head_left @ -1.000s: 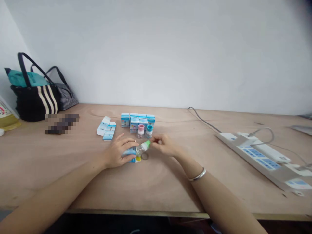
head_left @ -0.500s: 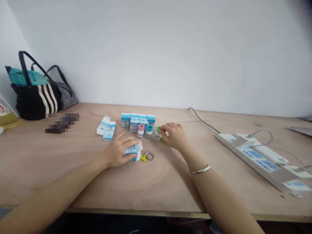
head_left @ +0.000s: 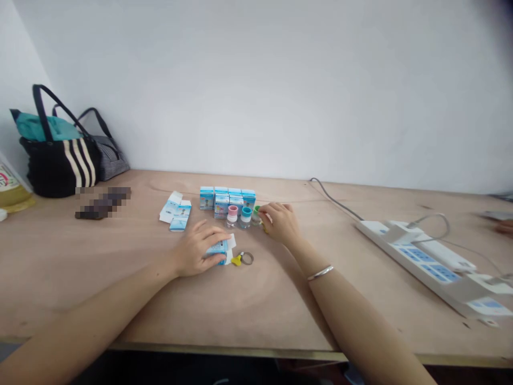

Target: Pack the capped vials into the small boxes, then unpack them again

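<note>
My left hand lies over a small blue and white box, thumb and fingers closed round it, its end flap standing out on the right. My right hand pinches a small clear bottle with a green top, partly hidden behind the fingers. In a row to its left stand a blue-topped bottle and a pink-topped bottle. A yellow tag with a metal ring lies beside the held box. Something yellow shows below my right fingertips.
Several blue and white boxes stand behind the bottles, and flattened cartons lie to the left. Bags and a pixelated dark object are far left. A power strip lies right. Another person's hand shows at the right edge.
My right hand has shifted slightly left with the green-topped bottle, closer to the blue-topped one. My left hand stays on the box. Another person's hand has appeared at the right edge.
</note>
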Demonstrator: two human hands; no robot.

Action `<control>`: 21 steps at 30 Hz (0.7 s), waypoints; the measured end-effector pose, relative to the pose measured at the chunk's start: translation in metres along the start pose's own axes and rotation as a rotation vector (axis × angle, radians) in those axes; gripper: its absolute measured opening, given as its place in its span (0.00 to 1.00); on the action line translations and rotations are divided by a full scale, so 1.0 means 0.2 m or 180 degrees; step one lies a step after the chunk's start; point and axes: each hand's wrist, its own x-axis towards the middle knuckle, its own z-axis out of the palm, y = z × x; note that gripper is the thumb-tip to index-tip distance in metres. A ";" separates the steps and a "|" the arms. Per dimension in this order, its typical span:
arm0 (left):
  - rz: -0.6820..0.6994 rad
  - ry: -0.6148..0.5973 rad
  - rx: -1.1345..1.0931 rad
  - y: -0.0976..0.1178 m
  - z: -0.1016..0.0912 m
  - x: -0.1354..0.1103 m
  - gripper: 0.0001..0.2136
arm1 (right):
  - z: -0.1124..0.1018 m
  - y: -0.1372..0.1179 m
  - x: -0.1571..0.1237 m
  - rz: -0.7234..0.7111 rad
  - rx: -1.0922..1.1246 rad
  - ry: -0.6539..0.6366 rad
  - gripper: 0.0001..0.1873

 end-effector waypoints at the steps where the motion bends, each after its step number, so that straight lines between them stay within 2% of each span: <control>1: 0.0004 -0.0025 -0.0005 0.00 0.00 0.00 0.18 | 0.00 0.00 0.00 0.0006 0.0033 -0.0005 0.09; 8: 0.0084 0.0023 0.0024 -0.01 0.01 0.00 0.19 | -0.01 -0.02 0.01 0.0055 0.0085 -0.0029 0.09; 12: 0.0093 0.0108 -0.0070 -0.01 0.00 0.00 0.21 | -0.04 -0.02 0.02 0.0234 0.0212 -0.0244 0.09; 16: 0.0044 0.0167 -0.0120 0.00 -0.04 0.00 0.25 | -0.12 -0.04 0.02 0.0493 0.0521 -0.0341 0.15; 18: -0.0008 0.0180 -0.0046 0.00 -0.07 0.00 0.27 | -0.16 -0.09 0.01 0.0226 0.1010 -0.0820 0.16; 21: -0.0173 0.0091 0.0100 0.01 -0.10 -0.01 0.27 | -0.19 -0.19 -0.03 -0.0323 0.1602 -0.1972 0.15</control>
